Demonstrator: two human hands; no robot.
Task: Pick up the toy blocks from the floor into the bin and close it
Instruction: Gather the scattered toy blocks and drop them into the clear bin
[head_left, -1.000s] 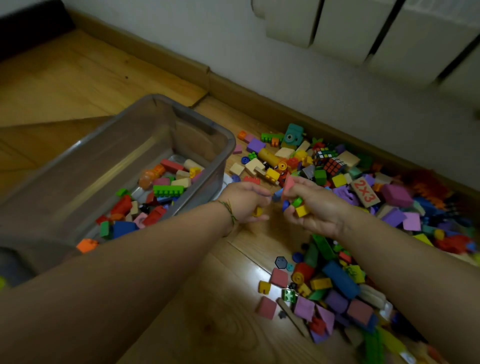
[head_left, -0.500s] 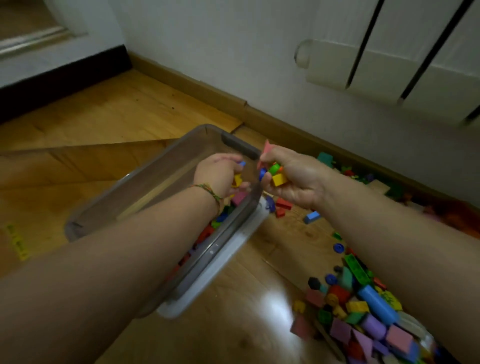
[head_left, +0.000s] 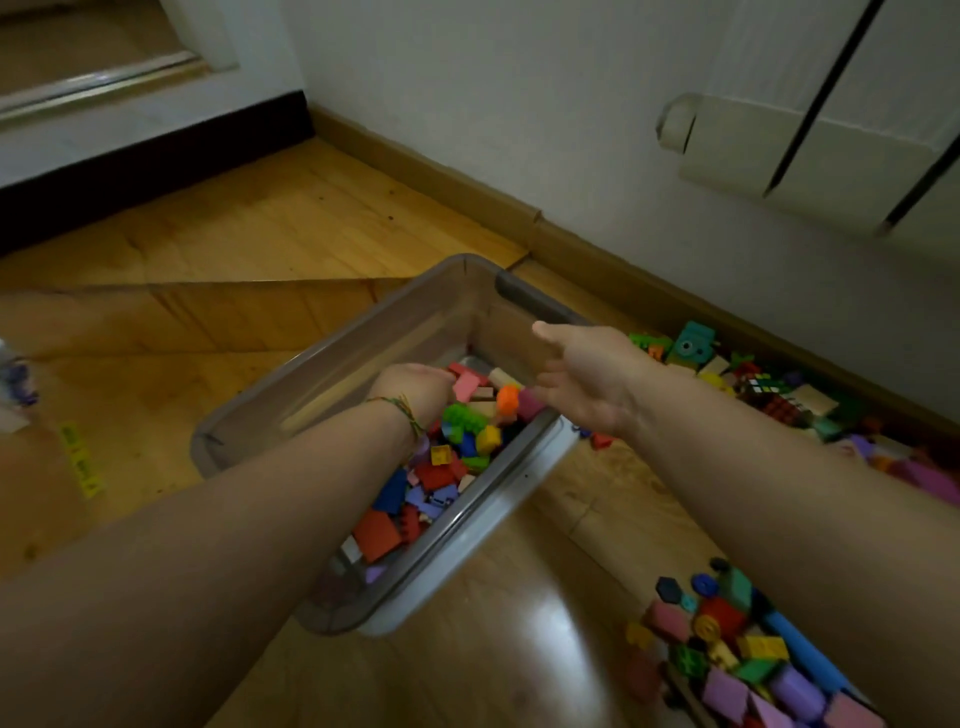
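- The wooden floor (head_left: 260, 234) lies bare to the left of the bin and behind it, so arms have open room to swing that way. To the right, the skirting board (head_left: 467, 192) and the radiator (head_left: 831, 145) above it close the space off.
- The bin (head_left: 353, 353) is a translucent grey tub standing open on the floor between the two forearms. Its walls look stiff, and the rims or the dark lip at the far end are the places to take hold. It is probably light enough to drag, and will get heavier as it fills.
- A white panel (head_left: 483, 540) shows under the bin's right edge. It is probably the lid, so the bin must come off it before closing.
- Loose blocks (head_left: 769, 395) run in a band along the skirting. A near heap (head_left: 737, 654) sits beside the right forearm, apart from the bin.
- The blocks inside (head_left: 457, 457) cover part of the bin's bottom. The pieces look small, light and rigid, and they are likely to spill from a pinch, so cupped handfuls suit them best.
- The right hand (head_left: 587, 384) hovers over the bin's right rim with its fingers spread, holding nothing.
- The left hand (head_left: 415, 389), a thread bracelet (head_left: 402, 410) at its wrist, reaches down inside the bin. Its fingers are hidden, so whether it grips anything cannot be told.
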